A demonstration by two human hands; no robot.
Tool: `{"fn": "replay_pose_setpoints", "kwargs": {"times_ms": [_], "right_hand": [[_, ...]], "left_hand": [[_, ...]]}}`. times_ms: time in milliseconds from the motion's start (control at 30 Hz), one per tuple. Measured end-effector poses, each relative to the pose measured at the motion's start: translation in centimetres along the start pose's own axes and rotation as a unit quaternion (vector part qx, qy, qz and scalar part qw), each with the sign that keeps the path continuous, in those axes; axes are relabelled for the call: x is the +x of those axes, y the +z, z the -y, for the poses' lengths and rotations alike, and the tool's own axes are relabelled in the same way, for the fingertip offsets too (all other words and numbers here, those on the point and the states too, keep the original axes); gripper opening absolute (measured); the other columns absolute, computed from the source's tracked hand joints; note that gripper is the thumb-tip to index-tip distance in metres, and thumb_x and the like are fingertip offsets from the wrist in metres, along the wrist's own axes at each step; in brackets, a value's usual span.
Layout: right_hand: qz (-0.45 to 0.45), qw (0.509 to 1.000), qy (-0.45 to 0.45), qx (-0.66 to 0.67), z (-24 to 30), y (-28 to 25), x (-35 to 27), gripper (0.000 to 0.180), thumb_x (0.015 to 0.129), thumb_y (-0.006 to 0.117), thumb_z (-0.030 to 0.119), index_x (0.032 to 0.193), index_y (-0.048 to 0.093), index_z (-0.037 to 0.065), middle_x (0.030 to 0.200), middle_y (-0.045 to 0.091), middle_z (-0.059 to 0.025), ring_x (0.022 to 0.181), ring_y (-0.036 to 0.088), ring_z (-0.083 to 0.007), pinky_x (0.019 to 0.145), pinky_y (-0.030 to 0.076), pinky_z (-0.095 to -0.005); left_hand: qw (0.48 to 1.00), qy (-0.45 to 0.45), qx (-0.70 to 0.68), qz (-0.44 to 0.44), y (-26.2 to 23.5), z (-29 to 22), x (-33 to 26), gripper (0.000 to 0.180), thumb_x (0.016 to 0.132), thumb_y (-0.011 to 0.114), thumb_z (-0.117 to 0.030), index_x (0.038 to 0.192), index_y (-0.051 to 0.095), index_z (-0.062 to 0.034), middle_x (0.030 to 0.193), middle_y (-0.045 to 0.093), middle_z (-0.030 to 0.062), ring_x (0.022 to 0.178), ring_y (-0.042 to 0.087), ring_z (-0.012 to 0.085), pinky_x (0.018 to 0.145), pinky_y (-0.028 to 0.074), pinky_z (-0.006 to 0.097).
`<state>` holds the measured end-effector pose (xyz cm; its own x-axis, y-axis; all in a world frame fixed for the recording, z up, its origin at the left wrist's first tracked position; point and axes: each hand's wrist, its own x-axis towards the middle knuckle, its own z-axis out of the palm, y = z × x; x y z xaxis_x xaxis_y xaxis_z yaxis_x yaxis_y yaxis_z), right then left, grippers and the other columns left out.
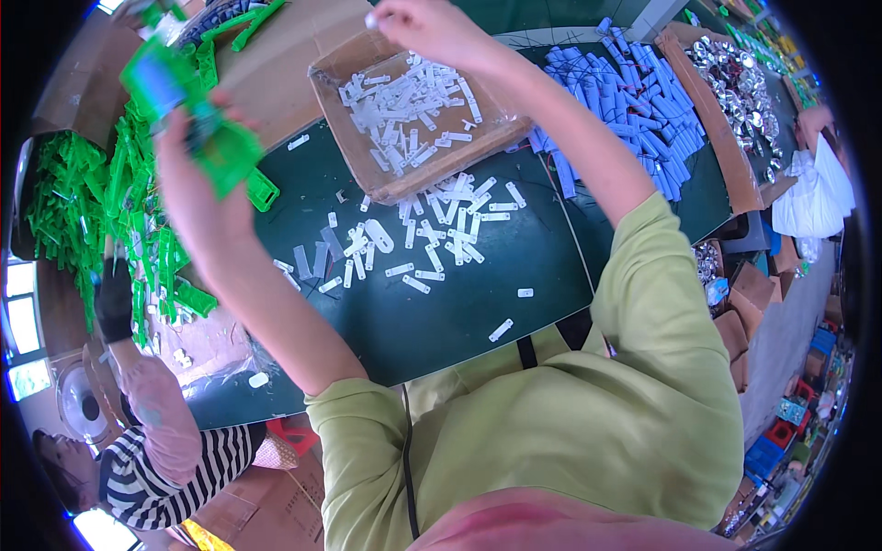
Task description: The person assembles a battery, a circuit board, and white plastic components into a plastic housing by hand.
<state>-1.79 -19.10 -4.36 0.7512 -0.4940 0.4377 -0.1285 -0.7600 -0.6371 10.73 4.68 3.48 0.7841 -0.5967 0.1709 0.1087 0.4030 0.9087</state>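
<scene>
My left hand (195, 170) is raised at the upper left, its fingers wrapped round a bright green plastic housing (230, 158). A blue cylinder (158, 81) shows in the housing's far part; motion smears both. At the top, my right hand (427, 29) is closed in a pinch, with a small white piece (371, 20) at its fingertips, too small to name. Below that hand stands an open cardboard box (333, 138) of small white plastic strips (404, 106). More loose white strips (450, 216) are scattered on the dark green table (386, 331).
A heap of green housings (69, 184) lies at the left, near a person with a dark glove (115, 298). Blue wired cylinders (634, 110) are piled at the right, beside a cardboard box of shiny metal parts (735, 83). Another person's hand (813, 124) holds a white bag (813, 197).
</scene>
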Motion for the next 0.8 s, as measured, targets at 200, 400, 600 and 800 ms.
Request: {"fn": "replay_pose_setpoints", "kwargs": {"times_ms": [200, 400, 600, 800], "right_hand": [[0.174, 0.959, -0.092, -0.205, -3.1, 4.0, 0.7, 0.021, 0.085, 0.053, 0.018, 0.102, 0.061, 0.006, 0.094, 0.065, -0.0154, 0.083, 0.063, -0.0299, 0.073, 0.05, -0.0404], [0.217, 0.922, -0.145, -0.285, -1.8, 6.3, 2.2, 0.013, 0.082, 0.055, 0.014, 0.09, 0.057, 0.004, 0.086, 0.063, -0.0149, 0.08, 0.063, -0.0314, 0.07, 0.051, -0.0414], [0.167, 0.874, -0.258, -0.376, -2.2, 7.4, 2.2, 0.011, 0.075, 0.056, 0.005, 0.084, 0.055, 0.0, 0.08, 0.062, -0.016, 0.075, 0.064, -0.0313, 0.062, 0.053, -0.0381], [0.131, 0.869, -0.273, -0.391, -2.7, 7.2, 1.4, 0.014, 0.073, 0.057, 0.005, 0.086, 0.056, -0.001, 0.082, 0.063, -0.0154, 0.075, 0.065, -0.0298, 0.064, 0.053, -0.0368]], "left_hand": [[0.99, 0.091, -0.012, -0.111, -4.7, -5.1, -1.0, 0.032, 0.092, 0.042, -0.022, 0.109, 0.045, 0.0048, 0.099, 0.057, 0.0169, 0.086, 0.057, 0.0232, 0.08, 0.048, 0.041], [0.99, 0.095, 0.002, -0.105, -1.6, -4.9, -2.5, 0.033, 0.092, 0.04, -0.022, 0.109, 0.045, 0.0056, 0.1, 0.057, 0.0177, 0.086, 0.057, 0.0234, 0.08, 0.048, 0.038], [0.991, 0.121, -0.008, -0.051, -1.0, -4.6, -2.7, 0.025, 0.091, 0.043, -0.017, 0.106, 0.046, 0.0035, 0.09, 0.06, 0.0183, 0.073, 0.059, 0.0249, 0.068, 0.052, 0.039], [0.993, 0.115, 0.007, -0.029, 0.2, -3.9, -2.9, 0.022, 0.091, 0.042, -0.015, 0.105, 0.048, 0.0013, 0.086, 0.06, 0.0165, 0.07, 0.059, 0.0214, 0.063, 0.052, 0.037]]}}
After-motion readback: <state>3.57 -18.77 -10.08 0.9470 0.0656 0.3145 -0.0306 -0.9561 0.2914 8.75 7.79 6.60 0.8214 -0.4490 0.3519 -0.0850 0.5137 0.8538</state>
